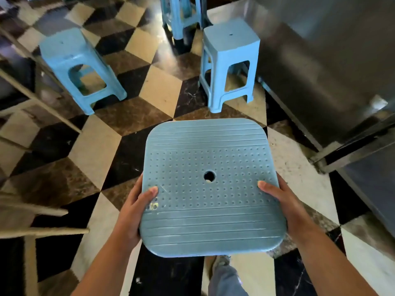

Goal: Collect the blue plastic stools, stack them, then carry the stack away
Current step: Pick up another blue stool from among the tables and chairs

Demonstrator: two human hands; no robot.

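Note:
I carry a blue plastic stool in front of me, seen from above: a square dotted seat with a round hole in the middle. My left hand grips its left edge, thumb on top. At the right edge my right hand grips it the same way. Its legs are hidden under the seat. Ahead on the floor stand two more blue stools, one at the left and one at the right. A further blue stool stands at the top, cut off by the frame.
The floor is a black, beige and brown cube-pattern tile. A stainless steel counter fills the right side. Pale table or chair legs run along the left edge. My foot and trouser leg show below the stool.

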